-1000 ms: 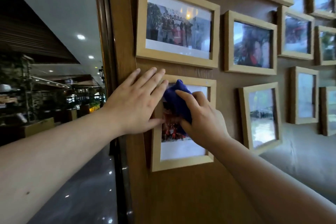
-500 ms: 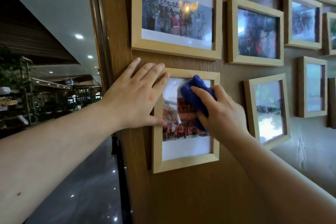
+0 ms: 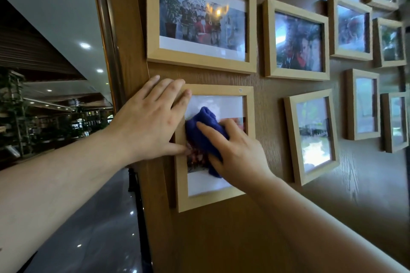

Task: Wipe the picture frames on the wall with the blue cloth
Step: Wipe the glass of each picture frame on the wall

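Observation:
A light wooden picture frame [image 3: 213, 203] hangs low on the brown wood wall. My right hand [image 3: 237, 153] presses a bunched blue cloth [image 3: 203, 133] against its glass, near the left side of the photo. My left hand [image 3: 150, 122] lies flat with spread fingers on the frame's upper left corner and the wall beside it, thumb on the frame's left edge. Above hangs a wider wooden frame [image 3: 200, 17] with a group photo.
Several more wooden frames hang to the right, among them a large frame [image 3: 296, 40] and a lower frame [image 3: 311, 137]. The wall's left edge [image 3: 124, 55] ends at a dark trim, beyond it a dim hall with ceiling lights and a glossy floor.
My right hand has slid the blue cloth back to the left and slightly down across the glass. My left hand stays on the frame's corner. The view has shifted closer.

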The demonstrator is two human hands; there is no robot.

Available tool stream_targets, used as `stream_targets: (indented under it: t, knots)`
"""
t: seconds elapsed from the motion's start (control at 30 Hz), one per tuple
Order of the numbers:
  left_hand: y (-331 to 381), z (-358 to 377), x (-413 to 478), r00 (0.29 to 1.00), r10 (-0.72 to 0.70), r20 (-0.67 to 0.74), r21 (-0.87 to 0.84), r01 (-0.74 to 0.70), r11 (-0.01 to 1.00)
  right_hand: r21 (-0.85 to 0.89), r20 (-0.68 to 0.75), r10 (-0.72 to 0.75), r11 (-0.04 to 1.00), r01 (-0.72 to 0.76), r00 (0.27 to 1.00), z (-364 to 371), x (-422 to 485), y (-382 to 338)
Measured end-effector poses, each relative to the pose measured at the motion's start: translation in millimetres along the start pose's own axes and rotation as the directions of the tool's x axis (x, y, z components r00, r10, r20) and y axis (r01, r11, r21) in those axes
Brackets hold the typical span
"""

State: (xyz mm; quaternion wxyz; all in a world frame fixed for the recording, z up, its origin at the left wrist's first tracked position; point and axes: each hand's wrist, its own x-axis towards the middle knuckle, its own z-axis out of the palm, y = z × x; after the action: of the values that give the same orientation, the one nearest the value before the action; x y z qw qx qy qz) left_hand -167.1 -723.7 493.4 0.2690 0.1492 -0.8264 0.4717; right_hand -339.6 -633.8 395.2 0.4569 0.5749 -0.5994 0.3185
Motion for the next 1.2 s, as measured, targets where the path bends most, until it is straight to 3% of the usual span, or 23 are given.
stream_targets:
  t: [0.23,0.43,0.5,0.73,0.8,0.97,1.2]
  knots:
    - [-1,4,0,1.0,-0.01,0.004,0.033,0.01,0.999,-0.103,-0.031,0.17,0.98,-0.173,0.985,-15,-32,43]
    - [0,2,0,1.0,-0.007,-0.002,0.023,0.007,1.0,-0.028,0.094,-0.08,0.996,0.083,0.992,1,-32,5]
    - [0,1,0,1.0,-0.007,-0.001,0.02,0.007,1.0,-0.031,0.107,-0.099,0.994,0.103,0.989,3,-34,2]
    - [0,2,-1,1.0,-0.013,-0.003,0.004,0.013,1.0,-0.099,0.057,0.135,0.987,-0.129,0.989,-7,-65,34]
    - [0,3,-1,1.0,-0.014,-0.007,-0.01,0.014,1.0,-0.071,0.096,0.078,0.995,-0.071,0.992,-4,-66,27]
    - [0,4,-1,1.0,-0.01,-0.025,-0.018,0.009,1.0,-0.039,0.249,-0.217,0.972,0.234,0.944,6,-57,-1]
    - [1,6,0,0.999,-0.018,-0.027,-0.025,0.017,1.0,-0.138,0.338,-0.221,0.95,0.281,0.915,-10,-70,41]
